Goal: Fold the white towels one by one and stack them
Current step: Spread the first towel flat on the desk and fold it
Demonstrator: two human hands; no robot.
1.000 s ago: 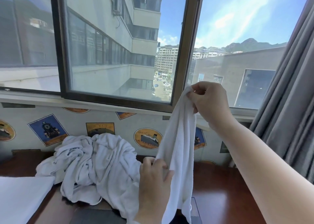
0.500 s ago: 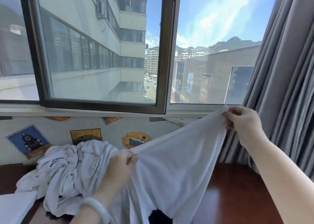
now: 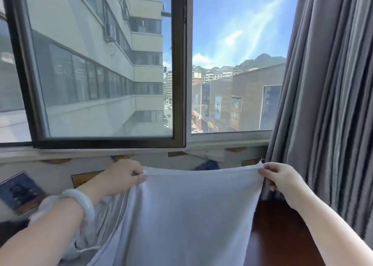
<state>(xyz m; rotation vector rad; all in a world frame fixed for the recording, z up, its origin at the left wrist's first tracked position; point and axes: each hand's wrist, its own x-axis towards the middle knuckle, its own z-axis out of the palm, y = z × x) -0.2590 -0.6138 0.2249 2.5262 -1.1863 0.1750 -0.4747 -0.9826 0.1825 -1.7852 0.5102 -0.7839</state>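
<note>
With left hand (image 3: 123, 175) and right hand (image 3: 280, 179), pinching top corners of white towel (image 3: 191, 215), held stretched flat above surface (image 3: 282, 245) toward its right edge. Could slip from thin fingertip pinches if tugged, dropping skewed onto unfolded pile (image 3: 43, 207) at left.

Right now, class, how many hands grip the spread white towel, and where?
2. The left hand pinches the white towel at its top left corner; the right hand pinches its top right corner. None seems hidden.
</note>
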